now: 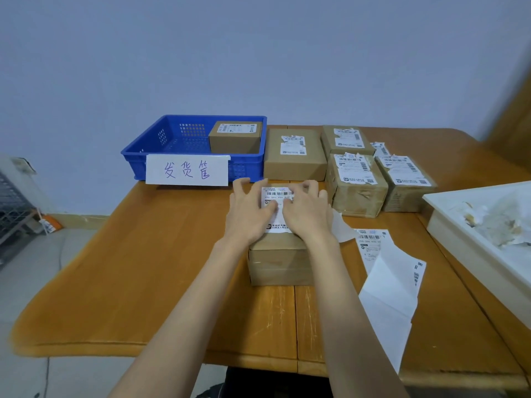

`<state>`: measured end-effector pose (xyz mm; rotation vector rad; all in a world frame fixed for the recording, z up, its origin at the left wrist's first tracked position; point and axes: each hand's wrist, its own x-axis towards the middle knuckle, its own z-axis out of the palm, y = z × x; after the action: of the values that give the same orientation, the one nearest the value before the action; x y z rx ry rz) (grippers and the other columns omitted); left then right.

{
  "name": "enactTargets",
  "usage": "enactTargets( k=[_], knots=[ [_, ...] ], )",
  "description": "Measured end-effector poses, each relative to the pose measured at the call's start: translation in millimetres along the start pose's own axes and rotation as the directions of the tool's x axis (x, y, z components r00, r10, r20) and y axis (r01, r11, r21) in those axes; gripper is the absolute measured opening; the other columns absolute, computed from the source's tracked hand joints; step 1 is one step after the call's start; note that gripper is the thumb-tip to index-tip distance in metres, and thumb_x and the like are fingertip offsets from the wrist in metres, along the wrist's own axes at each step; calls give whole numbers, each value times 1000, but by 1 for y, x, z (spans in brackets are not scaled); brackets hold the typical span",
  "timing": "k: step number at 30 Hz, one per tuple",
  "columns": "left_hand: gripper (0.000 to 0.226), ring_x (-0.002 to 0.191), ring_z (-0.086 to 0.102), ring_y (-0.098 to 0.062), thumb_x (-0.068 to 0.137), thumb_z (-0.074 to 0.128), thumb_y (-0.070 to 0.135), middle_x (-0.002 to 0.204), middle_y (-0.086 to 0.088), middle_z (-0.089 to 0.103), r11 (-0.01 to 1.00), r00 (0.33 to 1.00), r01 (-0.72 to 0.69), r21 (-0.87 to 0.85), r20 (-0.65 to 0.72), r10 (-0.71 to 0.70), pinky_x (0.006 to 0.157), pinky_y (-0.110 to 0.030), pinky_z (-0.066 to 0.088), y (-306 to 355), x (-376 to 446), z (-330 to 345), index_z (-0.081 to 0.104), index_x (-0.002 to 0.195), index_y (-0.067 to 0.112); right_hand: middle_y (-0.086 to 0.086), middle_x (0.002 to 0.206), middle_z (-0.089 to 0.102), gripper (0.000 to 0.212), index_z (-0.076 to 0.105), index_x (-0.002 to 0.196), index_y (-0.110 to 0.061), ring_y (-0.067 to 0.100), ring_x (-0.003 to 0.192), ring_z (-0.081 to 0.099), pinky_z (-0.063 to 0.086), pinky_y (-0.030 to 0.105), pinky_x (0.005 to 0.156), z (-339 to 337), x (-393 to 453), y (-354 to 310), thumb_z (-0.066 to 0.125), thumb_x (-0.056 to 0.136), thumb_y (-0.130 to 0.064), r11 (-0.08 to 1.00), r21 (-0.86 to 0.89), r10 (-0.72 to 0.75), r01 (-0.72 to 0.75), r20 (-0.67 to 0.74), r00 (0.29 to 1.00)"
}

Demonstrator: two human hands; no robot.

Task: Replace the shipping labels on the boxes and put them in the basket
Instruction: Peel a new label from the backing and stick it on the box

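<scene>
Cardboard box at the centre of the wooden bench, a white printed label lying flat on its top face. Left hand and right hand both rest palm-down on the label, fingers spread and lightly bent, pressing the paper against the box; forearms reach forward side by side. Beyond the box to the left, a blue perforated plastic basket with a handwritten paper sign on its front wall holds one labelled box. Beyond the box to the right, four boxes bear torn, peeling labels. Right of the box lie folded label sheets and a white tray of crumpled scraps.
</scene>
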<state>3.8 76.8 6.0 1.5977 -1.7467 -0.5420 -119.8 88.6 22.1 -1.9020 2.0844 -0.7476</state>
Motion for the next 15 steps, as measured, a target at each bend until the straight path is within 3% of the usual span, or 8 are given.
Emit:
enactTargets(
  k=[2,4,6,8,10,11,15],
  knots=[
    [36,129,42,-21,94,61,38,141,1,39,999,994,4,33,-105,0,94,-35,41,-1,-5,-3,62,129,32,1,148,31,44,43,144,-24,24,128,33,34,34,100,-1,1,4,42,101,-36,1000,21,5,-5,6,1000],
    [35,123,48,-18,91,63,46,135,5,45,999,994,52,-11,-96,-53,96,-39,45,-6,-6,-5,66,124,36,-1,148,33,54,45,144,-24,23,130,34,35,32,97,-4,0,9,51,96,-47,998,55,-8,7,15,1000],
    [40,122,48,-15,88,66,51,136,6,44,983,991,133,-128,8,-133,101,-42,43,-10,-5,-8,63,127,41,-3,149,33,65,46,144,-23,21,133,33,35,33,101,-6,2,14,63,88,-52,990,138,-24,16,55,998],
    [50,124,45,-11,84,71,52,139,6,44,955,982,176,-238,113,-153,103,-36,42,-13,-4,-12,59,132,42,-2,153,29,73,47,143,-20,22,137,31,34,38,110,-9,6,19,73,81,-48,966,260,-39,2,137,990],
    [59,122,47,-9,85,74,43,139,8,49,918,968,196,-344,218,-125,90,-22,45,-12,-6,-18,54,140,37,-2,156,24,75,49,141,-23,22,140,28,32,45,114,-13,6,24,80,76,-41,939,343,-64,-16,221,973],
    [64,122,49,-11,85,76,39,142,7,49,902,955,218,-372,270,-120,88,-21,46,-10,-6,-21,50,143,36,-3,157,22,75,50,140,-26,22,141,27,31,47,115,-16,6,28,82,74,-38,930,366,-80,-20,256,963],
    [95,134,42,-18,74,85,38,152,7,40,903,883,286,-320,454,-119,110,-42,41,-10,-9,-30,30,151,45,-7,159,17,82,47,141,-34,15,144,23,25,39,117,-30,-1,41,85,71,-18,874,485,-179,-30,379,908]
  ],
)
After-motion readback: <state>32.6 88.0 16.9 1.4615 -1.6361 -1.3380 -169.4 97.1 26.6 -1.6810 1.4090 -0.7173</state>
